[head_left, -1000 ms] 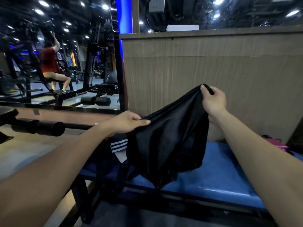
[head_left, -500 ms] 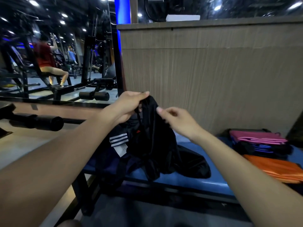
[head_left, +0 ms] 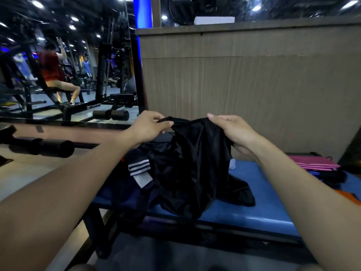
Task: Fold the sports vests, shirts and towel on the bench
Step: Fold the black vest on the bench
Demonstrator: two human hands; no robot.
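Hands further apart vs 0.5 s ago: L hand (head_left: 150,127) & R hand (head_left: 232,130) both pinching black vest (head_left: 191,165) top edge, hem trailing on blue bench (head_left: 259,210) centre. Prob. spreading before folding.

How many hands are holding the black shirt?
2. The left hand pinches the black shirt at its top left edge; the right hand grips its top right.

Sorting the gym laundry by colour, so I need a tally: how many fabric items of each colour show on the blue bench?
Black: 2, the shiny black garment in both hands, and a black folded layer under the pink.
Navy, white-striped: 1.
Pink, folded: 1.
Orange, folded: 1.
Total: 5 visible.
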